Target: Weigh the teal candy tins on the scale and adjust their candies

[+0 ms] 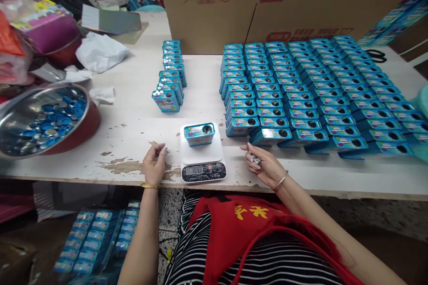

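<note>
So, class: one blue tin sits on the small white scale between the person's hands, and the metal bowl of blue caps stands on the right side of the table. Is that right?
Not quite. The blue tin does sit on the scale between the left hand and right hand, but the head view shows the metal bowl of blue caps on the left side of the table.

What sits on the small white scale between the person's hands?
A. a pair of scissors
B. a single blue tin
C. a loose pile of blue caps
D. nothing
B: one blue tin with a round hole in its top rests on the scale, between the left hand and the right hand.
</note>
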A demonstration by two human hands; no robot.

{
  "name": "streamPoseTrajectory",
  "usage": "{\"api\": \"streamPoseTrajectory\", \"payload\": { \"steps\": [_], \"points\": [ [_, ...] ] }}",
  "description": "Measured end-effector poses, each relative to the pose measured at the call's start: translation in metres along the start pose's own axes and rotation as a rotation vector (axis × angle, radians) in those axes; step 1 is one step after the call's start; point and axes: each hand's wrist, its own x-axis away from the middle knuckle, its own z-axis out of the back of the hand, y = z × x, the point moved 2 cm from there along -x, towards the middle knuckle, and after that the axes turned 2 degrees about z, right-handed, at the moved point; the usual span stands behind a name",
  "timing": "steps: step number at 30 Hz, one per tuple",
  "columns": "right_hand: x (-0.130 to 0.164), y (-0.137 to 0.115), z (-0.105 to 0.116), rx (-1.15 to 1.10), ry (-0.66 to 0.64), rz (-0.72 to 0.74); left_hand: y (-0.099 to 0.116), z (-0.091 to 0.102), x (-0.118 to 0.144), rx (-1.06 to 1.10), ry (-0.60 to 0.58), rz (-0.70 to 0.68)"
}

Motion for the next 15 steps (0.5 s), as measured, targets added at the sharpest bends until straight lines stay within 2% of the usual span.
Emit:
{"api": "streamPoseTrajectory", "payload": {
  "steps": [4,7,9,12,15],
  "points": [
    [-0.007,0.012,0.022,-0.028,0.058,-0.043,0.0,-0.001,0.0,0.009,-0.002,0.021],
    [-0.01,0.017,0.026,-0.018,0.064,-0.022,0.003,0.0,-0.001,0.031,-0.007,0.041],
    [-0.011,0.018,0.026,-0.014,0.06,-0.012,0.013,0.001,-0.004,0.048,-0.019,0.045],
    [-0.01,0.018,0.024,-0.009,0.055,-0.003,0.05,-0.001,-0.014,0.001,-0.098,-0.1],
    [-0.01,0.018,0.021,-0.007,0.051,0.005,0.1,-0.015,-0.028,-0.128,-0.287,-0.365]
  ]
}}
